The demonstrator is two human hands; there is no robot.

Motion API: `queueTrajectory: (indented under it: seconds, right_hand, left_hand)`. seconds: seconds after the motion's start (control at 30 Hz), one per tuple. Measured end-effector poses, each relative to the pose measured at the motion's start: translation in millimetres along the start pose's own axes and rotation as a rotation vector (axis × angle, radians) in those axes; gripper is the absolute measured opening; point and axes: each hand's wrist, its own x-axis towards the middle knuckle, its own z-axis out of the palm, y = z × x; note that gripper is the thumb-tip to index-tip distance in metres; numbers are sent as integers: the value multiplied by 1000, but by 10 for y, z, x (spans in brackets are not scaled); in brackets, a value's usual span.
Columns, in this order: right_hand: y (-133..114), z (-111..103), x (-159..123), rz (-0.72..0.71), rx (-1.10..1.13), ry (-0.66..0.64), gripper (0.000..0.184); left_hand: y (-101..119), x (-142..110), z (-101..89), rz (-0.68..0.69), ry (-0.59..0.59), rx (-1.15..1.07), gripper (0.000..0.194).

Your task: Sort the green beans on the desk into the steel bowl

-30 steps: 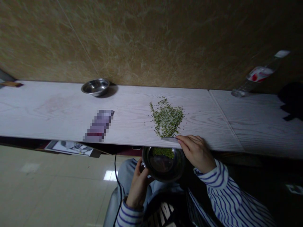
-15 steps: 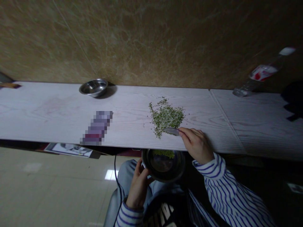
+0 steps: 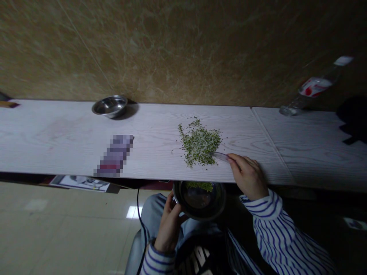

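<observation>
Small green beans, mung beans by their look, lie spread with whitish grains among them in a loose patch [image 3: 200,143] on the white wood-grain tabletop [image 3: 155,152]. My right hand [image 3: 249,173] pinches a thin, see-through plastic piece [image 3: 221,156], and its far end touches the patch's lower right edge. Whether that piece is a spoon or a scraper I cannot tell. Just below the table's front edge, my left hand [image 3: 169,221] grips a steel bowl [image 3: 200,217] by its left rim. Green beans [image 3: 200,186] have gathered at the bowl's far side.
Against the wall stands a second steel bowl [image 3: 109,107]. A blurred-out rectangular object [image 3: 114,156] lies left of the beans. At the back right is a clear bottle [image 3: 314,87] with a white cap, and a dark object [image 3: 354,120] beyond it. A black cable [image 3: 138,208] hangs below the table.
My right hand has drawn the plastic piece a little to the right, away from the patch's lower middle. My left hand and its bowl are nearly still. The view has shifted slightly.
</observation>
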Motion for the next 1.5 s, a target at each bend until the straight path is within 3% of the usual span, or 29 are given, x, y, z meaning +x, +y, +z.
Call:
queueTrajectory:
  seconds: [0.4, 1.07, 1.5]
  right_hand:
    - [-119, -54, -117, -58, 18, -58, 20]
    - [57, -240, -308, -26, -41, -34, 19]
    - [-78, -273, -337, -58, 4, -51, 18]
  left_hand:
    - [-1, -24, 21, -15, -69, 8, 58]
    - [-13, -65, 53, -4, -71, 5, 60]
    - [-37, -52, 62, -14, -44, 2, 60]
